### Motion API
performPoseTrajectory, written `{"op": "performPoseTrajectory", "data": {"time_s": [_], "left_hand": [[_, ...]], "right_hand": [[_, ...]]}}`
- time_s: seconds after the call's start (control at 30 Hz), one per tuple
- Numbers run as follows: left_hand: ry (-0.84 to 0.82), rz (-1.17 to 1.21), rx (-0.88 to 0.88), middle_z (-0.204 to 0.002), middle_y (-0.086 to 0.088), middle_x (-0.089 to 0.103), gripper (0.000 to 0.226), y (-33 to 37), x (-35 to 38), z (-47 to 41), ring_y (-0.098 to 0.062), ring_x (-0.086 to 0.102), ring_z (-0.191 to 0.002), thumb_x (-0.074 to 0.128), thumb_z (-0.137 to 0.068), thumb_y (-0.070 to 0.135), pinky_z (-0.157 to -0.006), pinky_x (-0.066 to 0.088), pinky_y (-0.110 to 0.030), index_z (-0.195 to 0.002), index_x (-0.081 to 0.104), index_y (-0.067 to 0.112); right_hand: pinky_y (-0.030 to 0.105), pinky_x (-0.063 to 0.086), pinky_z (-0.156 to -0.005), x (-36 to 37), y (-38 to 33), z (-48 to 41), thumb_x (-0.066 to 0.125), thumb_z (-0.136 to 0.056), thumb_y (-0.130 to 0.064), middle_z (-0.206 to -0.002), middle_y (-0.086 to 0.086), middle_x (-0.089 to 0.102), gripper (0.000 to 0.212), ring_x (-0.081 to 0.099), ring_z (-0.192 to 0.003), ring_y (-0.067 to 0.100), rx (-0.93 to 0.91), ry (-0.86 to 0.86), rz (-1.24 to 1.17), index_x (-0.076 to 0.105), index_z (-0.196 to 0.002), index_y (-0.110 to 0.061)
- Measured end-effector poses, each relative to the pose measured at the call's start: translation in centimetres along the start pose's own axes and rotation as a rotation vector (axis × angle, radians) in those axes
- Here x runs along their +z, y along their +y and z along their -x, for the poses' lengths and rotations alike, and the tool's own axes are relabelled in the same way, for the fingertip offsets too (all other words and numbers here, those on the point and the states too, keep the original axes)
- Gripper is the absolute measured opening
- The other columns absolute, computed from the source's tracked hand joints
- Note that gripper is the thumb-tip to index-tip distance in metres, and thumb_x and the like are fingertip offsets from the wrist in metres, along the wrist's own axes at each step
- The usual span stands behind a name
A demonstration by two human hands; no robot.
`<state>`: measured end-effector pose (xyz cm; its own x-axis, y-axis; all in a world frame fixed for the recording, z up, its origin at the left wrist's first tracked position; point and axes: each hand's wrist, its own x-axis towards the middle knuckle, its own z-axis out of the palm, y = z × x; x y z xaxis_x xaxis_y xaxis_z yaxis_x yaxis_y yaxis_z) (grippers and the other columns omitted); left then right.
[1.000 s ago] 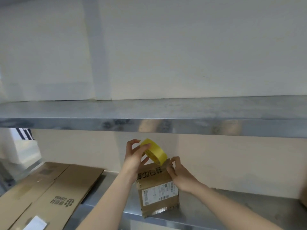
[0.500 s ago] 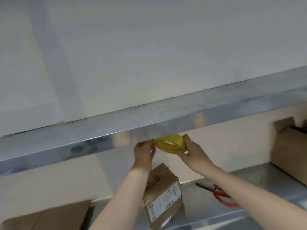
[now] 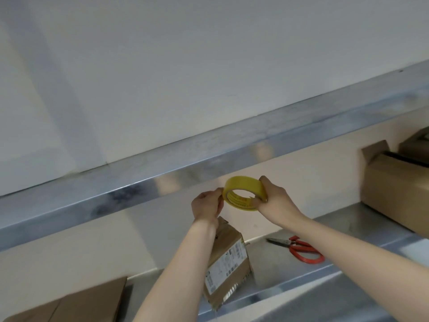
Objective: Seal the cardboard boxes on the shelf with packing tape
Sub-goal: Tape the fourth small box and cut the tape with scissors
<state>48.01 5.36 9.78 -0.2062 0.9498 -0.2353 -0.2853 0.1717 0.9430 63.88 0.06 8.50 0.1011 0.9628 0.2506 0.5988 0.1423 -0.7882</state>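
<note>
A yellow roll of packing tape (image 3: 243,192) is held in the air above a small cardboard box (image 3: 228,268) with a white label, which stands on the steel shelf (image 3: 325,231). My right hand (image 3: 275,202) grips the roll's right side, fingers curled round its rim. My left hand (image 3: 207,206) pinches at the roll's left edge, where the tape end would be; the end itself is too small to see. A larger open cardboard box (image 3: 394,189) sits at the right of the shelf.
Red-handled scissors (image 3: 299,248) lie on the shelf to the right of the small box. Flattened cardboard (image 3: 76,300) lies at the lower left. An upper steel shelf edge (image 3: 162,173) runs just above the hands.
The roll left the small box's top and rose up under the upper shelf. My right hand came off the box and took the roll; my left moved to its left edge. The view swung right.
</note>
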Motion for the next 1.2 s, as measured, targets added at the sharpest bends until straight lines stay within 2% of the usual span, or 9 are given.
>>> {"op": "performPoseTrajectory", "data": {"time_s": [0.17,0.3,0.43,0.53,0.77,0.9,1.0,1.1,1.2], "left_hand": [[0.021,0.057,0.050,-0.066,-0.014,0.058,0.037,-0.8,1.3,1.1,-0.012,0.055,-0.048,0.074,-0.074,-0.006,-0.049,0.053,-0.017,-0.088,0.044,0.011],[0.003,-0.025,0.059,-0.089,-0.019,0.068,0.043,-1.1,1.7,1.2,-0.018,0.065,-0.067,0.079,-0.072,-0.001,-0.052,0.054,-0.018,-0.107,0.055,0.008],[-0.067,-0.104,0.007,-0.076,-0.012,0.069,0.037,-0.2,1.3,1.3,-0.014,0.066,-0.063,0.081,-0.071,0.000,-0.060,0.056,-0.017,-0.102,0.062,0.005],[-0.126,-0.085,-0.123,-0.062,-0.006,0.071,0.030,0.7,0.7,1.3,-0.009,0.067,-0.053,0.079,-0.072,-0.002,-0.054,0.054,-0.015,-0.095,0.062,0.006],[-0.284,-0.171,-0.298,-0.077,-0.006,0.074,0.023,1.5,-0.3,1.0,-0.011,0.071,-0.066,0.071,-0.080,-0.003,-0.055,0.052,-0.016,-0.100,0.063,0.005],[-0.257,-0.339,-0.151,-0.069,-0.001,0.072,0.024,2.1,0.2,0.4,-0.006,0.070,-0.061,0.070,-0.082,-0.002,-0.054,0.040,-0.014,-0.102,0.062,0.008],[-0.189,-0.607,-0.002,-0.082,-0.006,0.069,0.030,2.7,0.6,-0.6,-0.010,0.067,-0.068,0.072,-0.081,0.000,-0.054,0.036,-0.018,-0.107,0.060,0.009],[-0.100,-0.843,0.143,-0.100,-0.011,0.063,0.026,3.0,0.3,-1.5,-0.018,0.058,-0.087,0.072,-0.081,0.004,-0.069,0.046,-0.025,-0.103,0.059,0.010],[-0.068,-0.913,0.178,-0.109,-0.009,0.060,0.028,3.2,-1.1,-2.7,-0.021,0.055,-0.097,0.075,-0.080,0.009,-0.088,0.046,-0.031,-0.102,0.058,0.011]], "right_hand": [[0.031,0.037,-0.054,-1.0,0.9,0.6,0.056,-0.084,-0.013,-0.076,0.001,0.053,0.018,0.054,-0.072,0.025,0.012,0.049,0.030,0.039,-0.090,-0.015],[0.030,0.034,-0.054,-1.7,1.3,1.3,0.056,-0.085,-0.015,-0.079,0.002,0.052,0.017,0.052,-0.074,0.026,0.011,0.056,0.096,0.041,-0.092,-0.013],[0.031,0.035,-0.059,-2.0,1.2,1.7,0.057,-0.082,-0.014,-0.084,0.005,0.052,0.018,0.053,-0.078,0.029,0.023,0.039,0.102,0.043,-0.093,-0.011],[0.031,0.035,-0.057,-2.1,1.0,1.6,0.056,-0.081,-0.011,-0.080,0.003,0.050,0.017,0.053,-0.077,0.029,0.008,0.016,0.078,0.041,-0.091,-0.010],[0.029,0.036,-0.053,-2.9,1.6,1.5,0.053,-0.084,-0.010,-0.086,0.007,0.053,0.015,0.055,-0.078,0.027,0.062,0.039,0.036,0.041,-0.093,-0.009],[0.034,0.043,-0.060,-3.4,1.4,2.0,0.063,-0.080,-0.019,-0.080,0.004,0.058,0.020,0.058,-0.077,0.025,-0.028,-0.042,0.045,0.046,-0.089,-0.012],[0.033,0.043,-0.065,-2.8,1.0,2.9,0.073,-0.074,-0.029,-0.075,0.003,0.062,0.025,0.059,-0.075,0.023,-0.140,-0.133,0.064,0.053,-0.081,-0.016],[0.033,0.042,-0.064,-2.6,0.3,3.0,0.077,-0.072,-0.047,-0.072,0.001,0.062,0.039,0.059,-0.074,0.020,-0.122,-0.165,0.043,0.057,-0.076,-0.014],[0.032,0.038,-0.061,-2.8,-0.3,2.6,0.061,-0.079,-0.065,-0.067,0.005,0.057,0.058,0.057,-0.067,0.019,0.008,-0.239,0.112,0.056,-0.067,-0.008]]}}
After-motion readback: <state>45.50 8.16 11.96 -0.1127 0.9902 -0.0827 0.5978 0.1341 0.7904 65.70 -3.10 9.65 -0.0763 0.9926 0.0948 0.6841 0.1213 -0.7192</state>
